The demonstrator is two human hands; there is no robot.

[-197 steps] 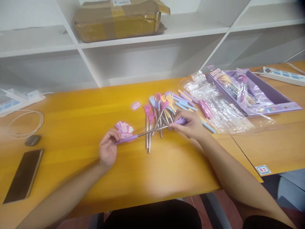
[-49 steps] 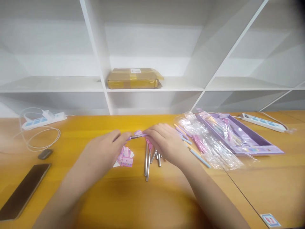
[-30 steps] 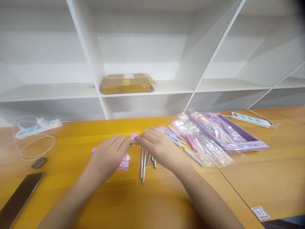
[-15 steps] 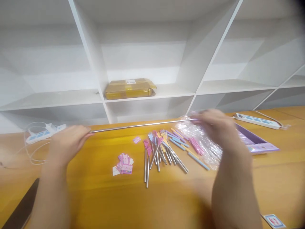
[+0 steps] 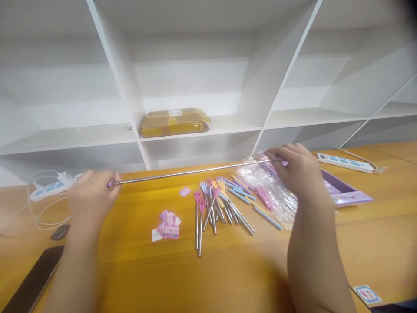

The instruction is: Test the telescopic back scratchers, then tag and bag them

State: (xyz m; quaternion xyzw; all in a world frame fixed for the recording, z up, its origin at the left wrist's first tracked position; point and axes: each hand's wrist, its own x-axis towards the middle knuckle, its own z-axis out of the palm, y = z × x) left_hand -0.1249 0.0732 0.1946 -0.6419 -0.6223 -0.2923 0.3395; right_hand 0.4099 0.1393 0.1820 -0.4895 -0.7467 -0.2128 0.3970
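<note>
My left hand (image 5: 93, 193) is closed round one end of a long, thin telescopic back scratcher (image 5: 182, 173), where a bit of purple shows at the thumb. The far end sits in my closed right hand (image 5: 295, 169), with some purple between the fingers. Its metal rod is drawn out long and stretches almost level above the table. Below it lies a pile of short back scratchers (image 5: 224, 204) with pink, blue, yellow and purple hand-shaped heads. Beside them are coloured tubes (image 5: 269, 217) in blue, yellow, purple and pink. Small pink cards (image 5: 169, 226) lie to the left.
Clear plastic bags (image 5: 280, 195) and a purple box (image 5: 345, 191) lie at the right. Power strips (image 5: 347, 162) stand on both sides. A dark phone-like slab (image 5: 32, 278) is at the near left. A taped parcel (image 5: 175, 122) rests in the white shelf (image 5: 228, 126).
Both hands have shifted slightly, still holding the back scratcher's two ends. My right hand is a bit farther right in view, and more of the rod shows. The view has turned slightly.
</note>
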